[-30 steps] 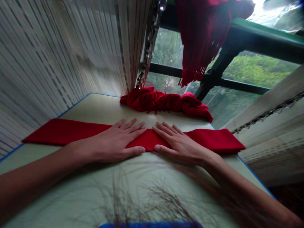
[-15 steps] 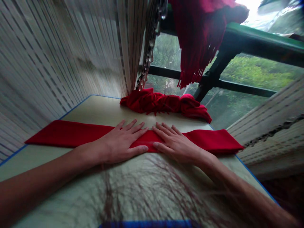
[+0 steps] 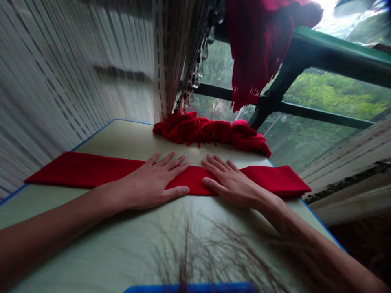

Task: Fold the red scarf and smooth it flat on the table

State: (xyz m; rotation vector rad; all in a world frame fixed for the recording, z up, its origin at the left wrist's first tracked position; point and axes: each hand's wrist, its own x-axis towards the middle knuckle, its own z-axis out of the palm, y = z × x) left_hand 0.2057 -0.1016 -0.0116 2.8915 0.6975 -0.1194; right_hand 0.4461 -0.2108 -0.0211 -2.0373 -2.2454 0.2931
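A red scarf, folded into a long flat strip, lies crosswise over the pale table. My left hand rests palm down on its middle, fingers spread and pointing away from me, with the fingertips just past the far edge. To the right, my right hand also lies flat on the strip, its fingers stretched out. A short stretch of bare red cloth shows between the two thumbs. Neither hand grips the cloth.
A crumpled red fringed cloth lies along the table's far end. Another red fringed scarf hangs from the green window rail. String curtains flank the blue-edged table. Loose hair strands blur the foreground.
My right hand has slid slightly right along the scarf, widening the gap between the hands. My left hand stays nearly in place. The curtain strands have swayed.
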